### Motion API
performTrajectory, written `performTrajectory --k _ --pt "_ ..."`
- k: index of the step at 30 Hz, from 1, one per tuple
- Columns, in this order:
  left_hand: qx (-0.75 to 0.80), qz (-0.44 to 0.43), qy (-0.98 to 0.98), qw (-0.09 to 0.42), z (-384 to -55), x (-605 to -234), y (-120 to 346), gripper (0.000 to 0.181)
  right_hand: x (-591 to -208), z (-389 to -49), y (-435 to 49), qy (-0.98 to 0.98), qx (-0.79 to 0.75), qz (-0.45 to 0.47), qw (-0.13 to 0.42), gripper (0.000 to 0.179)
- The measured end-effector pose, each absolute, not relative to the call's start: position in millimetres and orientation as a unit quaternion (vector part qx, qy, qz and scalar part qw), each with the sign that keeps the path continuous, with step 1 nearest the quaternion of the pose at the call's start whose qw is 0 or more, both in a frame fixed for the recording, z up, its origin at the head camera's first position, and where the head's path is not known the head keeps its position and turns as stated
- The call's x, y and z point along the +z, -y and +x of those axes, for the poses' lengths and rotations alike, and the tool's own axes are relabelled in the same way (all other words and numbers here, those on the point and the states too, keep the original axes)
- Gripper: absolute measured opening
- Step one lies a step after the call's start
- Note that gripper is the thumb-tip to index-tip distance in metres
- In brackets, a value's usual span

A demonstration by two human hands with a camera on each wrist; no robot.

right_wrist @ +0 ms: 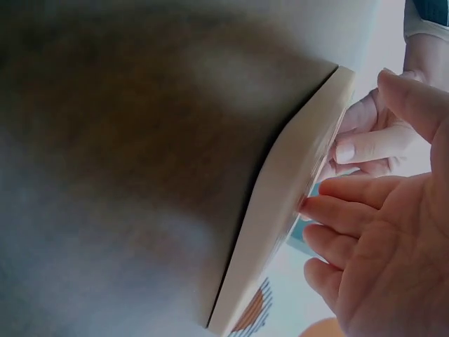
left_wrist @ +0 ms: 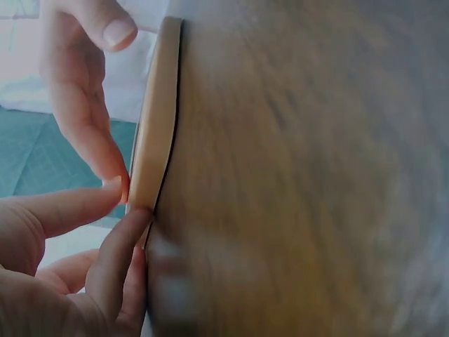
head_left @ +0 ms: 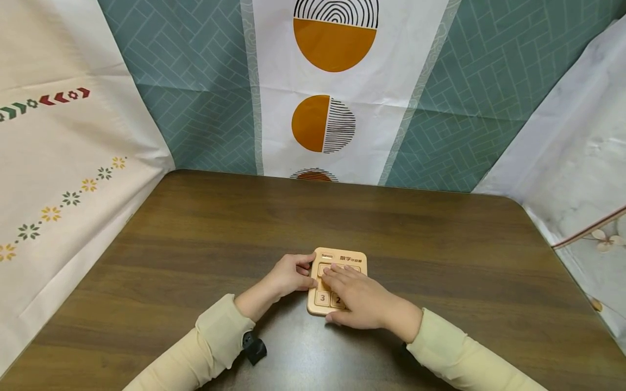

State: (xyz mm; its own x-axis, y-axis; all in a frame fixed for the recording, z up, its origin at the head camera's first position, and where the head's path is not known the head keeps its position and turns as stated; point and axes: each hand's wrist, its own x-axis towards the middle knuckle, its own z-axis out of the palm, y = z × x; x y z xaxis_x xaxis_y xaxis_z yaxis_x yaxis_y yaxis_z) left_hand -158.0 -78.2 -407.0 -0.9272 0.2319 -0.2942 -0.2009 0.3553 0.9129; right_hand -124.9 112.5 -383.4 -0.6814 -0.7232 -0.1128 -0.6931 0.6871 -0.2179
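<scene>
Brown tabletop (head_left: 195,228) supports wooden no. board (head_left: 337,256). L hand (head_left: 287,275) grips board's L edge w/ thumb & fingers; R hand (head_left: 364,303) lies extended over numbered tiles (head_left: 322,298), thumb spread.

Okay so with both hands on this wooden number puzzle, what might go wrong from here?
The right hand covers many of the number tiles, so a wrong tile might get nudged unseen. The left hand holds the puzzle board only at its left edge, so a sideways push might swivel or slide it on the table.
</scene>
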Motion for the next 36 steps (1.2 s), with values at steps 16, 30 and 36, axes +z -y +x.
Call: performTrajectory --k 16,30,36 --pt "0.497 0.034 -0.85 0.174 -159.1 -403.4 75.9 0.071 -378.7 -114.9 -113.2 -0.907 -0.097 -0.389 0.128 0.071" --pt "0.522 0.021 -0.832 0.185 -157.4 -403.6 78.5 0.072 -377.1 -117.4 -121.9 -0.898 -0.14 -0.397 0.131 0.061" --pt "0.541 0.013 -0.818 0.193 -157.0 -403.6 77.3 0.072 -378.4 -120.7 -132.2 -0.917 -0.128 -0.369 0.082 0.057"
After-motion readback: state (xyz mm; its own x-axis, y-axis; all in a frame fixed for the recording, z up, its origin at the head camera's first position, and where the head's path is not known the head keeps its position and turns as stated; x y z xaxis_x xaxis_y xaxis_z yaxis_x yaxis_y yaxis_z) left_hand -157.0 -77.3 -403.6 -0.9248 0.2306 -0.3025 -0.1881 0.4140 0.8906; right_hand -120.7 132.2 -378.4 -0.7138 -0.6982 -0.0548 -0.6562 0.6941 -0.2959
